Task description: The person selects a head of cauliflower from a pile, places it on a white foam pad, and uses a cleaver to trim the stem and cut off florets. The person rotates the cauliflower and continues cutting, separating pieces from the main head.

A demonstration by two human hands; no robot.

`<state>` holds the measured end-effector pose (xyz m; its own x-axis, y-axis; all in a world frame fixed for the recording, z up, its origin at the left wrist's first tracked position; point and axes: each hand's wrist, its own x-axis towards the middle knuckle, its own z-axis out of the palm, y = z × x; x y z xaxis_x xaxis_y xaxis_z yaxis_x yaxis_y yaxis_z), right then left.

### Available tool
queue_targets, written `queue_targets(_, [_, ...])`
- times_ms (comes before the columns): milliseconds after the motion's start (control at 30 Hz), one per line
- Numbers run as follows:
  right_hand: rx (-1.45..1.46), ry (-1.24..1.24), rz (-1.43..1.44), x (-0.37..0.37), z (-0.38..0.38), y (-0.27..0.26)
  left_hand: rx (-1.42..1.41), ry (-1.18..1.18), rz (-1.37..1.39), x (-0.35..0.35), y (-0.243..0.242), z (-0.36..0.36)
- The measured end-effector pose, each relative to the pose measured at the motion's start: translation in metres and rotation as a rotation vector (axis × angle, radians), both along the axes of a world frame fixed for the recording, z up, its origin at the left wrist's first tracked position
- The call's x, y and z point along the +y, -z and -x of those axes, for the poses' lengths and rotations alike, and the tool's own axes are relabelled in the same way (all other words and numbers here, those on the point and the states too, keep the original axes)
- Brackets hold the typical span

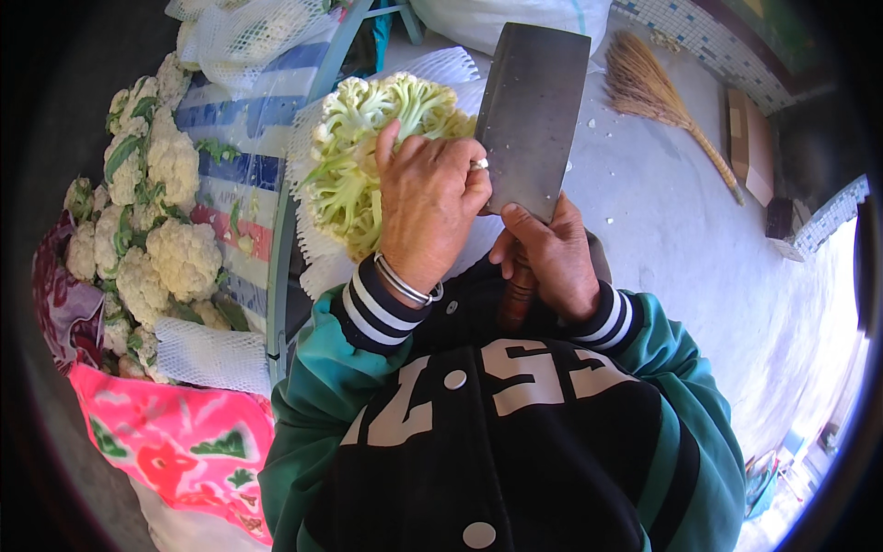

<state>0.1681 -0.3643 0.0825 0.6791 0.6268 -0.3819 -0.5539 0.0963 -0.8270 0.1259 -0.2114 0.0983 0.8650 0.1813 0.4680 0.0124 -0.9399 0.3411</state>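
My right hand (548,259) is closed around the wooden handle (519,293) of a wide cleaver, its thumb at the base of the blade. The blade (534,117) points away from me, with small bits stuck to it. Beside the blade's left edge, my left hand (434,196) has its fingers curled, and a small white piece (479,164) shows between them. Whether those fingers touch the blade is hard to tell. Under and beyond my left hand lies a cut cauliflower (386,103), its pale green stems showing, on white foam netting (314,259).
Many cauliflower heads (185,259) are piled at the left, beside a striped plastic-covered surface (234,200) with leaf scraps. A pink patterned cloth (172,448) lies nearer. A straw broom (652,90) and a cardboard box (750,148) are on the floor at right; a white sack (469,21) stands ahead.
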Motion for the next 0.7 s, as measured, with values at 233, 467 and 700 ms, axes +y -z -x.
queue_targets(233, [0.034,0.042,-0.012,-0.002,-0.003,-0.003,-0.073,0.063,0.198,-0.001,-0.013,0.001])
queue_targets(467, [0.062,0.066,-0.054,-0.01,-0.008,-0.001,-0.297,-0.326,0.02,0.043,-0.035,0.073])
queue_targets(700, [0.0,0.153,-0.053,-0.016,-0.016,0.003,-0.131,-1.012,-0.413,0.167,-0.019,0.228])
